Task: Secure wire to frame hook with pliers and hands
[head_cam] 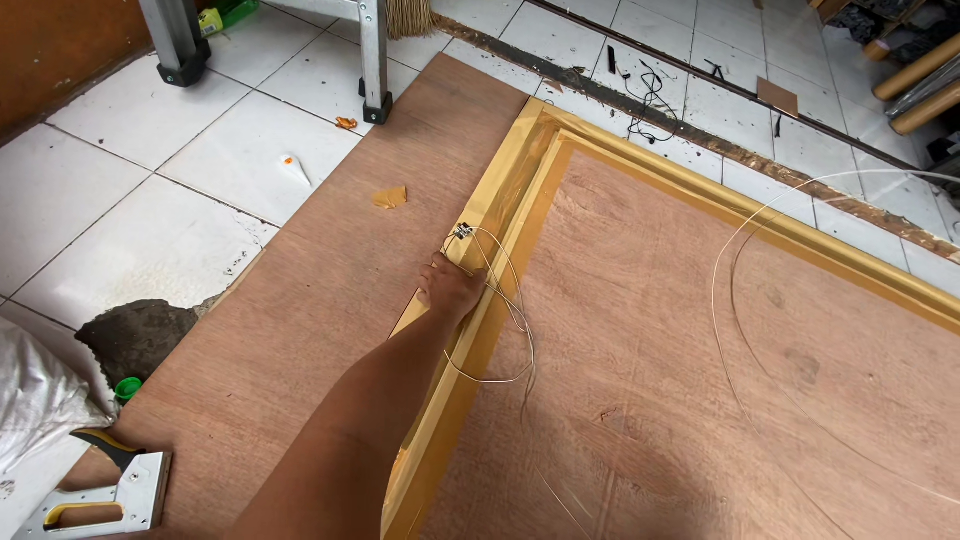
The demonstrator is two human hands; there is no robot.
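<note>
White-tiled floor [120, 190], workshop setting; large plywood sheet [330, 300] laid flat on it, running from near left to far centre.

Item 1. Gold-finished wooden frame [500, 215], lying on the plywood, backing panel [700, 380] facing up. One corner far centre; one rail runs toward the near edge, the other off to the right.

Item 2. Left hand [452, 290], arm stretched out from the near edge, pressed down on the left rail. Fingers curled close around thin pale wire [500, 330]; exact grip cannot be told from this angle. Right hand not in view.

Item 3. Wire, as above: loops from the hand across the panel, with a long arc [735, 250] sweeping right. Its far end appears to meet a small metal fitting [461, 232] on the rail, just beyond the fingers.

Step in hand, by judgement: fixing wire to the frame's back at the fitting. Next move would call for keeping the strand taut and steady at that point, and managing the slack.

Surroundings: staple gun [100, 495], yellow and grey, near left on the plywood's edge; white sack [35, 395] beside it; small green cap [127, 388]; ladder feet [375, 105] far left; tape scrap [390, 197] on the plywood; black cable [650, 100] far centre; cardboard tubes [925, 85] far right.

Obstructions: loose wire coils on the panel may snag or tangle.
</note>
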